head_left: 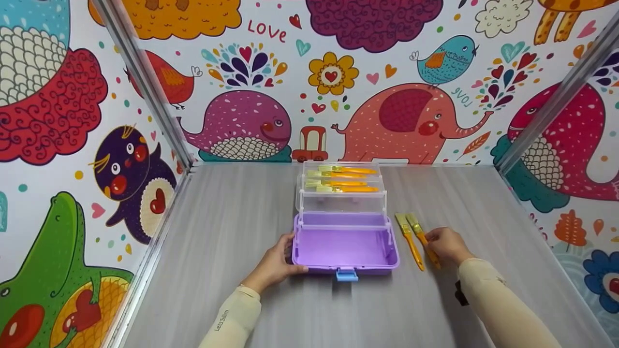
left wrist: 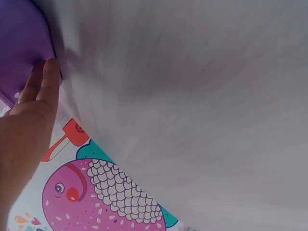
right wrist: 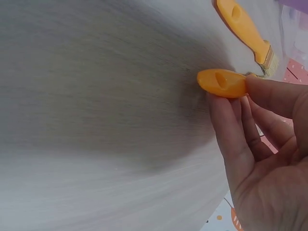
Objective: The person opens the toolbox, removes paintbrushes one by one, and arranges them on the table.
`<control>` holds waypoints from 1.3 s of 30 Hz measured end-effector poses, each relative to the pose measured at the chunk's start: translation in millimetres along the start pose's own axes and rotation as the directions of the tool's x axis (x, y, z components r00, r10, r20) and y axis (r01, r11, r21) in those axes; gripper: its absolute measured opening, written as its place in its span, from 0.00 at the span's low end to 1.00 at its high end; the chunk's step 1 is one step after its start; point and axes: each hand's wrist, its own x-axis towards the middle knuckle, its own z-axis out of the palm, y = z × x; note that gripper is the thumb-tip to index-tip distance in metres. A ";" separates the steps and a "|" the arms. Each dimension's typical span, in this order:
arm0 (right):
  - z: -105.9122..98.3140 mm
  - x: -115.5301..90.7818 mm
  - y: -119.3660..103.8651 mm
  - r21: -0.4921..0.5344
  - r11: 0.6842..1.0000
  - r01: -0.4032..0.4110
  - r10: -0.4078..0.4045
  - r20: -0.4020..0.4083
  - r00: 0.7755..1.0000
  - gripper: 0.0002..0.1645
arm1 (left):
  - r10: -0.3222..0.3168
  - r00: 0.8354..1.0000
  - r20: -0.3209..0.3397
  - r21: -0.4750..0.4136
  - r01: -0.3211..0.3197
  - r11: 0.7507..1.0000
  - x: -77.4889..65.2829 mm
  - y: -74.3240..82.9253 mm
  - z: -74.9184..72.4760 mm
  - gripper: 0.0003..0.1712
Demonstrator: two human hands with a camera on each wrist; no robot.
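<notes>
A purple storage box (head_left: 346, 268) with a blue latch (head_left: 346, 275) stands with its clear upper trays (head_left: 343, 199) raised and folded back. My left hand (head_left: 276, 263) holds its front left corner, the thumb along the front and the fingers against the left side; in the left wrist view the fingers (left wrist: 47, 86) touch the purple wall. To the right of the box, my right hand (head_left: 449, 244) pinches the orange handle of a paintbrush (right wrist: 224, 83) between thumb and fingers. A second paintbrush (head_left: 411, 244) lies just left of it, bristles pointing away from me.
Several orange-handled paintbrushes (head_left: 350, 183) lie in the raised trays. The grey tabletop (head_left: 232, 208) is bounded by printed cartoon walls (head_left: 319, 106) at the back and sides, with metal corner posts (head_left: 145, 87). A small black object (head_left: 462, 294) shows beside my right forearm.
</notes>
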 end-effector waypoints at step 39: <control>1.9 -6.8 -0.2 -0.004 1.000 0.000 0.000 -0.046 0.999 0.13 | -0.027 1.000 0.003 0.010 0.027 1.000 0.4 -0.6 -0.8 0.57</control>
